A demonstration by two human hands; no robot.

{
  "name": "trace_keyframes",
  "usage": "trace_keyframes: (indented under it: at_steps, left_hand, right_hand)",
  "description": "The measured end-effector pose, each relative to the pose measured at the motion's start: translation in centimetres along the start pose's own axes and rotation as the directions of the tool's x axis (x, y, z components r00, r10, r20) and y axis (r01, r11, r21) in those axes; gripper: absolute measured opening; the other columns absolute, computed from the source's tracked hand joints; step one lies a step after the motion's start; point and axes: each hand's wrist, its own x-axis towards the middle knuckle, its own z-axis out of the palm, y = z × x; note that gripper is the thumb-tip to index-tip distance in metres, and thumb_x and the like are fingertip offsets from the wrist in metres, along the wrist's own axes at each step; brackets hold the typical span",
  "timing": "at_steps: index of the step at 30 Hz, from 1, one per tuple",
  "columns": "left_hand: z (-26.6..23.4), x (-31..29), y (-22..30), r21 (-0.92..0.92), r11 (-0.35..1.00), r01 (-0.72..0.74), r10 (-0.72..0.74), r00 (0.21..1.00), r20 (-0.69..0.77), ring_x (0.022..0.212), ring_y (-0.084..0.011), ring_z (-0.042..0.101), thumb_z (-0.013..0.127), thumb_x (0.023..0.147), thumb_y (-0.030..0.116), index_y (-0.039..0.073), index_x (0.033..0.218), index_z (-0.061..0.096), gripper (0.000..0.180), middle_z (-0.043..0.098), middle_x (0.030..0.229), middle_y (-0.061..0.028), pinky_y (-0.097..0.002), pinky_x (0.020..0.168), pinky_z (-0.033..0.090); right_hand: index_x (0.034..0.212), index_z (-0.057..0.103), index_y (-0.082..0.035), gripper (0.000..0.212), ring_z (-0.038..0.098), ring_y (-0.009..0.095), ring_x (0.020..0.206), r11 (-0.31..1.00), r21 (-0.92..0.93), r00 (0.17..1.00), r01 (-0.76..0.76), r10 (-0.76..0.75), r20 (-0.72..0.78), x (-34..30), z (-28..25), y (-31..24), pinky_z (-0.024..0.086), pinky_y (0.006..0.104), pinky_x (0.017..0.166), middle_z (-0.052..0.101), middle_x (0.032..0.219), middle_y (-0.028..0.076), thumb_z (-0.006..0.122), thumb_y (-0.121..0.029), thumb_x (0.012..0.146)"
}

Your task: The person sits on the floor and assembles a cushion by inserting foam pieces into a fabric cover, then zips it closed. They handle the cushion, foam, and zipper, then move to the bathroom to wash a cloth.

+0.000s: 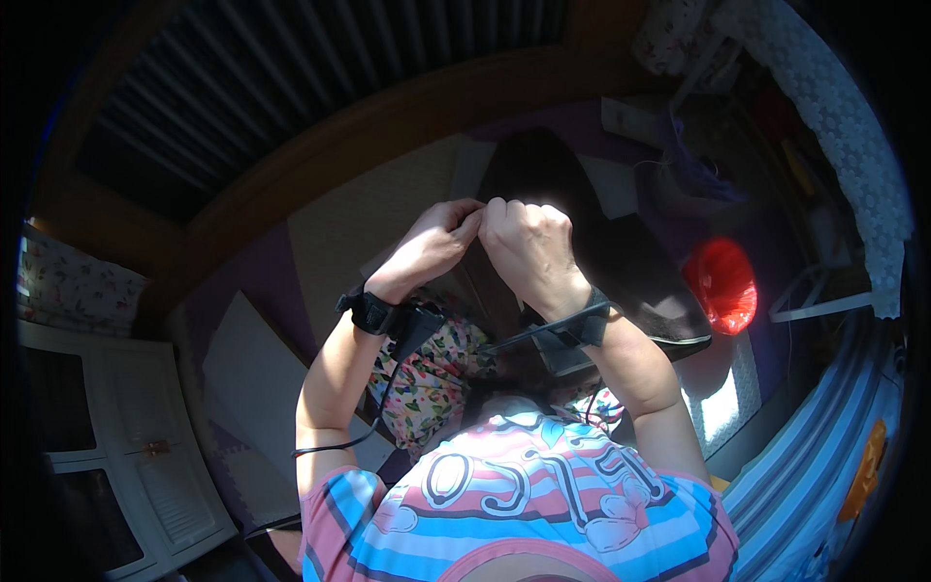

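My left hand (pixel 432 244) and my right hand (pixel 531 250) meet in front of me, fingertips close together. The left thumb and forefinger are pinched. Next to them the right hand is curled into a fist, its knuckles facing up. Whatever lies between the fingers is hidden or too small to make out. Beyond and beneath the hands stretches a dark, rounded piece (pixel 543 160) that looks like cloth, partly in shadow. Each wrist wears a dark strap with a small box, and a black cable (pixel 383 403) runs from the left one.
A glossy red, open-mouthed container (pixel 722 286) stands to the right, near a white metal frame (pixel 824 306). Blue striped cloth (pixel 815 466) hangs at lower right. A white cabinet (pixel 121 436) stands at left. A wooden frame with dark slats (pixel 320 78) lies across the far side.
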Motion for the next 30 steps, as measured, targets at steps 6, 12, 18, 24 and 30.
trace_keyframes:
  at_steps: [6,12,18,24,30]
  left_hand:
    - [-1.1,0.6,-0.4,-0.058,0.996,0.062,-0.066,0.995,-0.072,0.085,-0.0149,0.061,0.045,0.1,0.023,-0.002,0.113,0.061,0.033,0.067,0.094,-0.0114,-0.0284,0.077,0.047]
    - [0.3,-0.1,-0.2,0.117,0.984,-0.136,0.164,0.945,-0.281,0.085,-0.0205,0.064,0.045,0.099,0.018,0.002,0.114,0.061,0.027,0.067,0.096,-0.0146,-0.0293,0.076,0.049]
    - [0.0,-0.2,0.5,0.228,0.964,-0.137,0.181,0.965,-0.188,0.093,-0.0279,0.064,0.045,0.099,0.018,0.001,0.117,0.059,0.028,0.066,0.102,-0.0185,-0.0333,0.079,0.049]
    - [-1.2,-0.2,0.8,0.442,0.894,-0.069,0.14,0.982,-0.13,0.091,-0.0362,0.059,0.046,0.099,0.023,-0.003,0.104,0.059,0.029,0.061,0.101,-0.022,-0.0405,0.079,0.047]
    - [-5.4,0.3,-0.8,0.333,0.939,-0.089,0.275,0.776,-0.567,0.097,-0.0344,0.059,0.041,0.101,0.027,-0.002,0.108,0.059,0.034,0.062,0.106,-0.0195,-0.0391,0.084,0.046]
  right_hand:
    - [0.072,0.062,-0.002,0.03,0.056,0.014,0.047,0.272,0.748,0.795,-0.606,0.18,0.579,2.2,0.3,2.1,0.045,0.0262,0.048,0.061,0.059,0.004,0.049,-0.021,0.092]
    - [0.084,0.058,-0.001,0.032,0.046,0.007,0.044,-0.556,0.503,0.63,-0.662,-0.049,0.775,0.4,0.2,2.4,0.033,0.0182,0.041,0.063,0.066,0.009,0.048,-0.028,0.096]
    - [0.08,0.06,-0.003,0.029,0.048,0.006,0.056,-0.128,0.718,0.701,-0.684,0.157,0.696,-0.1,0.6,1.0,0.039,0.0221,0.052,0.057,0.063,0.001,0.051,-0.025,0.097]
    - [0.082,0.06,-0.001,0.029,0.049,0.011,0.059,-0.08,0.737,0.723,-0.671,0.147,0.675,0.0,0.5,0.3,0.041,0.0266,0.057,0.056,0.062,0.005,0.051,-0.024,0.097]
    - [0.082,0.06,0.0,0.028,0.058,0.029,0.056,0.366,0.741,0.827,-0.563,0.253,0.503,-3.0,-0.4,0.8,0.045,0.0369,0.055,0.058,0.062,0.017,0.052,-0.024,0.094]
